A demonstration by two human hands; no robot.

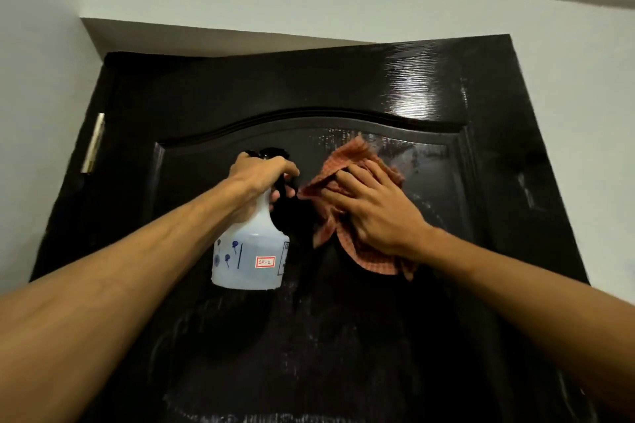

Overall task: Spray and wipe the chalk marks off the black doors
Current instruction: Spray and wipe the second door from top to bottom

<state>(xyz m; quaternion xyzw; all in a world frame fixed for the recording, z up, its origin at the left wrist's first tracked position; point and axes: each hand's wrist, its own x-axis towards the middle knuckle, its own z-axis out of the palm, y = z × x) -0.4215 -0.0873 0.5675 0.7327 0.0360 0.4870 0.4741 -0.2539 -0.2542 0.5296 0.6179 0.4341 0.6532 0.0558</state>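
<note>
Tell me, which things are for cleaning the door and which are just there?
For the job: spray bottle in the left hand; orange checked cloth under the right hand; black door.
Just there: hinge; white wall.

The scene is dimly lit, and a greenish-grey cast is laid over the wall [309, 0]. Strong glare is thrown onto the upper right of the glossy black door [213, 89], so the light is probably placed above and to the right. The lower door is lost in near-black. Straight edges are bowed by the wide lens, and the bottom corners are stretched and softened.
</note>
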